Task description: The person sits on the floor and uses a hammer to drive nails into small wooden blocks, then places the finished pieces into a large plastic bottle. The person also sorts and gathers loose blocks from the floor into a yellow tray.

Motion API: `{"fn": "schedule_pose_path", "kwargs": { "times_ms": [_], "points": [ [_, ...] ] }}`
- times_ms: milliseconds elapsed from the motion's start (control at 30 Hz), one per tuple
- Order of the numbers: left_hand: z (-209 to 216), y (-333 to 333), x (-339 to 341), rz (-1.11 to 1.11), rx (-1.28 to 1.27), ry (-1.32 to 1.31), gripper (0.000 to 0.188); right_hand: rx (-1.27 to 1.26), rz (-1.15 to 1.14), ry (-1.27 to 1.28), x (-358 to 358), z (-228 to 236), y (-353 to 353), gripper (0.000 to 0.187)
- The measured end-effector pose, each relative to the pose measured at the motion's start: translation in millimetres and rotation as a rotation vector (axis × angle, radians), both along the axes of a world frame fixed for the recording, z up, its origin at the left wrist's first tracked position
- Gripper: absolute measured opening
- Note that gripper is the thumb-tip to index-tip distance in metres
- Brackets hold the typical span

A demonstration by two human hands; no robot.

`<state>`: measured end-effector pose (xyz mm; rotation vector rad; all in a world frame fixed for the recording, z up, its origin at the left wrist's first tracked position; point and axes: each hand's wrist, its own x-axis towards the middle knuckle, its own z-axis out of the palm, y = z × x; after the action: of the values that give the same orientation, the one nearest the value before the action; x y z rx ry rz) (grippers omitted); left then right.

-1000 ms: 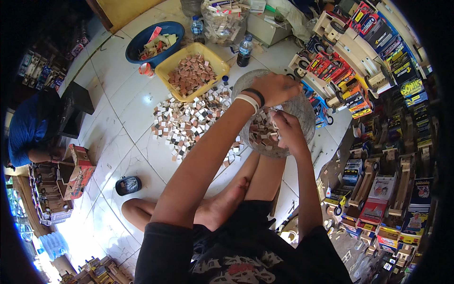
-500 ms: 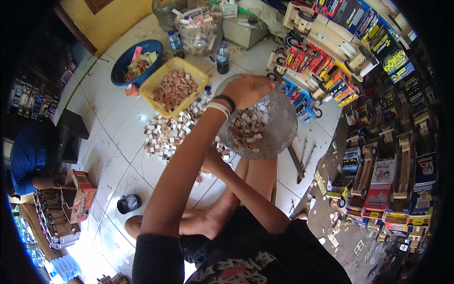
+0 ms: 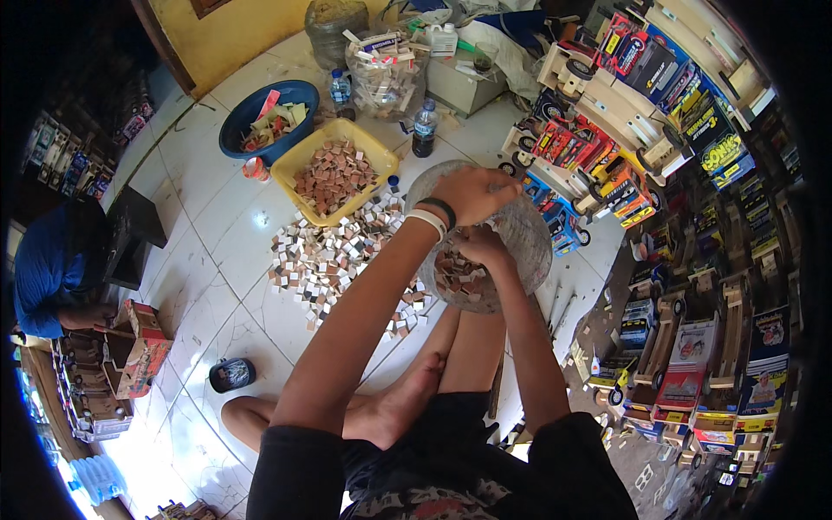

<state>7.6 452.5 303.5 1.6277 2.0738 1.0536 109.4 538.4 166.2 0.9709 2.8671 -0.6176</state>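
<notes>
My left hand, with a black and a white band at its wrist, grips the far rim of a round, translucent grey tub tilted above my thigh. Inside it lie small brown and white square pieces. My right hand reaches into the tub just above them, its fingers curled; what they hold, if anything, is hidden. On the tiles left of the tub spreads a loose heap of small white, brown and dark squares. Beyond the heap, a yellow basin holds many brown squares.
A blue basin of scraps, a dark-filled bottle and a clear bag of sticks stand at the back. Toy trucks crowd the right side. At far left a person in blue handles a box.
My right hand has come from the floor heap, under my left arm, up and right into the tub. The left hand still holds the rim.
</notes>
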Motion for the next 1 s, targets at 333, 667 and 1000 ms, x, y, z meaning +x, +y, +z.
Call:
{"fn": "schedule_pose_path", "kwargs": {
  "times_ms": [333,667,1000],
  "points": [
    [0.9,4.7,-4.1,0.007,-0.109,-0.028,0.052,-0.288,0.422,-0.151,34.6,-6.1,-26.0,0.094],
    [-3.7,-3.3,1.5,-0.004,-0.032,-0.074,0.052,-0.313,0.397,0.110,70.9,24.7,-58.9,0.051],
    [-4.3,-0.3,-2.9,-0.039,-0.014,-0.031,0.052,-0.903,-0.437,0.519,45.2,52.0,-21.3,0.030]
  ]
}}
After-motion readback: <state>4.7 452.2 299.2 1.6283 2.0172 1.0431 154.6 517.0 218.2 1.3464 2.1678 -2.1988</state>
